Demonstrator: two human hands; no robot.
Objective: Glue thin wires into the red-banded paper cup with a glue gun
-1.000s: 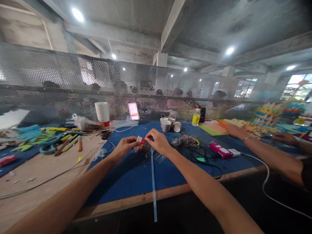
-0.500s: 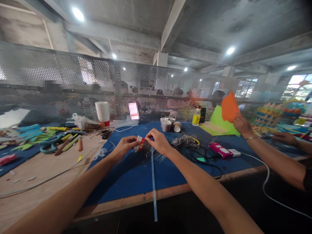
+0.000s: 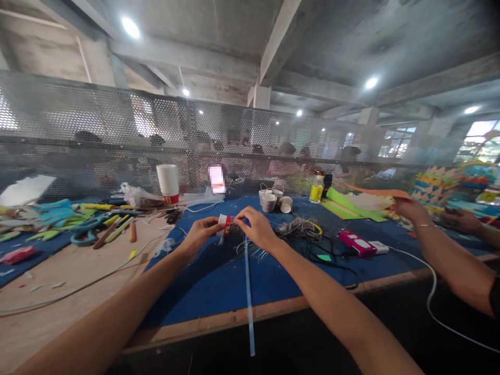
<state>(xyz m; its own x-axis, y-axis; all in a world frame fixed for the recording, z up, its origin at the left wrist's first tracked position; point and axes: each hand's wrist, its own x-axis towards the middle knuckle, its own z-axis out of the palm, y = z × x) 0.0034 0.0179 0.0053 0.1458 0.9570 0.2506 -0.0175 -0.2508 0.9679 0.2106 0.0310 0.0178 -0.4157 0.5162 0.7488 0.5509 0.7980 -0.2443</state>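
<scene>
A small white and red paper cup [image 3: 222,221] lies tipped sideways in my left hand [image 3: 201,233], whose fingers and thumb pinch its left end. Close against its right end, my right hand [image 3: 254,229] has its fingers closed round a small blue object [image 3: 247,222], mostly hidden by them. From beneath the right hand a long, pale translucent strip [image 3: 250,297] runs down past the table's front edge. Thin wires [image 3: 260,252] lie under this hand. A grey cord bundle [image 3: 299,229] sits just to its right.
Small cups [image 3: 269,202] stand behind my hands, one tipped over. At left are a cup stack [image 3: 167,182], blue scissors [image 3: 84,234] and several tools. Rightward lie a magenta box [image 3: 356,244] with a white cord and green sheets [image 3: 351,205]. A co-worker's hand [image 3: 416,212] holds orange paper.
The co-worker's hand has lowered the orange paper and tilted it nearly flat. My two hands keep their grip with little movement. The view has shifted slightly.
</scene>
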